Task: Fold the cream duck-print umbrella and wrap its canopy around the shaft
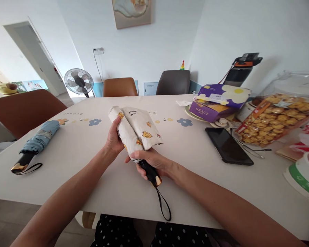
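Observation:
A cream folding umbrella (130,132) with small yellow duck-like prints is held above the table, tilted with its black handle towards me. My left hand (114,137) is closed around the left side of its rolled canopy. Lower down, my right hand (153,161) grips the umbrella where cloth and handle meet, thumb on the cloth. One panel hangs loose to the right, and a black wrist strap dangles from the handle. A blue folded umbrella (43,135) with a black handle lies on the table to the left, apart from both hands.
The white table (92,181) has printed flowers. On its right are a black phone (229,145), cables, a purple tissue pack (222,94), a purple box (208,111), a dark bottle (238,73), a bag of walnut-like snacks (270,120) and a white-green tub (305,176). Chairs and a fan stand beyond.

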Tool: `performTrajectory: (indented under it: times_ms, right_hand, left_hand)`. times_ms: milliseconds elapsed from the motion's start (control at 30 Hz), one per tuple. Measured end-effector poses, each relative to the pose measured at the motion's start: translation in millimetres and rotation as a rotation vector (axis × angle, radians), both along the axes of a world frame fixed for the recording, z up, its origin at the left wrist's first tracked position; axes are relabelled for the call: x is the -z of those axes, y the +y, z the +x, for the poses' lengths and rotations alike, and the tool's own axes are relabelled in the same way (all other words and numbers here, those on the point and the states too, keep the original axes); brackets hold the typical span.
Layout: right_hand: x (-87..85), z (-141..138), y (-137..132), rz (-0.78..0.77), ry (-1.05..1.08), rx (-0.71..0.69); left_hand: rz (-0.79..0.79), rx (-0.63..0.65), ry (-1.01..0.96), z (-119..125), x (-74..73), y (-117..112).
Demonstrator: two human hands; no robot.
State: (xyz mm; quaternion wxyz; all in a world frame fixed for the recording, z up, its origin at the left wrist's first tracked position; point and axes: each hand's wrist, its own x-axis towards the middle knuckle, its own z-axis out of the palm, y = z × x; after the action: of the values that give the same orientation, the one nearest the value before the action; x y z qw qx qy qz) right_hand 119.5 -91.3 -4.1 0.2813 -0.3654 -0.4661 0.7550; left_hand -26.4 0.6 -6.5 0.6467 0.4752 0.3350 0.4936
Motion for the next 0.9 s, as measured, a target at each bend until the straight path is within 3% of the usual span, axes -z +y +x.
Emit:
performTrajectory:
  times_ms: [67,200,333,467,667,800,900]
  right_hand:
    - [3.0,-2.2,1.0,0.009,0.005,0.075]
    - [8.4,-5.1,9.1,0.027,0.011,0.401]
    - [7.4,7.7,21.6,0.038,-0.045,0.703]
    - [9.0,18.0,30.1,-0.035,0.108,0.648]
    - [19.8,9.9,31.1,-0.142,0.318,0.502]
    - [23.8,11.8,30.8,-0.166,0.352,0.476]
    - [26.3,14.7,32.3,-0.146,0.368,0.456]
  left_hand:
    - [-0.013,0.024,0.027,1.2,0.1,0.7]
    - [-0.118,0.039,-0.046,4.1,-1.7,0.4]
    - [-0.068,-0.019,-0.056,8.2,-2.1,-4.5]
    - [0.044,-0.083,0.087,13.1,0.6,-11.9]
    - [0.269,-0.135,0.315,19.2,0.8,-20.2]
    - [0.404,-0.111,0.462,37.4,-17.4,-22.7]
    - [0.544,0.053,0.594,65.3,-36.9,-22.1]
